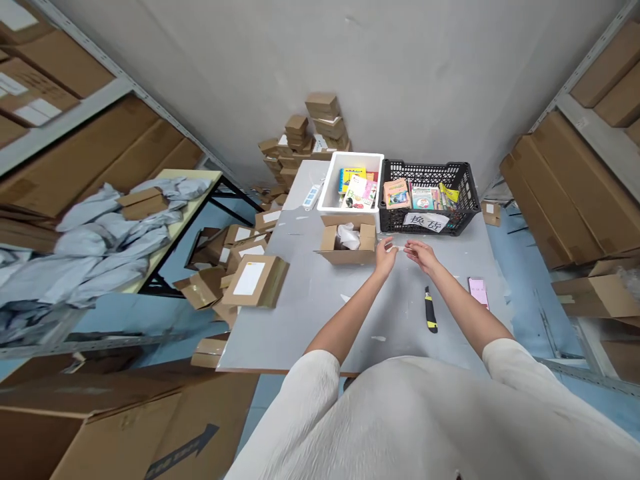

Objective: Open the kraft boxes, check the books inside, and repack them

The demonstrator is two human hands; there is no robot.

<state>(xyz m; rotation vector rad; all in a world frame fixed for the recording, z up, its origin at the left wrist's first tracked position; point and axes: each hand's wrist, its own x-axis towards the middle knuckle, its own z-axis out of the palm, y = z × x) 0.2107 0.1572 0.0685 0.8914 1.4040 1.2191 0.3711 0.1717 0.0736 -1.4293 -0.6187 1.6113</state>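
My left hand [385, 257] and my right hand [421, 256] are close together over the table, just in front of the black crate. A small, thin white strip [400, 249] spans the gap between them, pinched by the fingertips of both hands; its exact kind is too small to tell. Beside my left hand stands an open cardboard box [347, 256], flaps up, with crumpled white wrapping [348, 236] inside. A black and yellow utility knife [431, 310] lies on the table below my right hand.
Books fill part of a white bin [324, 193] and a black plastic crate [470, 193] at the back. A phone [479, 291] lies at right, a power strip [312, 197] at back left. A closed carton [273, 283] sits on the left edge. Stacked boxes and shelves surround the table [300, 333].
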